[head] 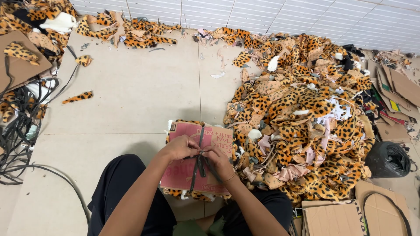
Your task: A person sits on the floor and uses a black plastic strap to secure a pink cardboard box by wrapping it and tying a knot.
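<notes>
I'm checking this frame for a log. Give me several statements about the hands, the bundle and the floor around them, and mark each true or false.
1. Both hands, the left hand and the right hand, grip a dark strap at a knot on the bundle. True.
2. The bundle is topped by a pink cardboard sheet. True.
3. The big heap of leopard-print scraps lies to the person's left. False: it lies to the right of the bundle.
4. The black plastic bag sits on top of the bundle. False: it sits on the floor at the far right, beyond the heap.
5. Black cords trail over the floor at the left. True.
</notes>
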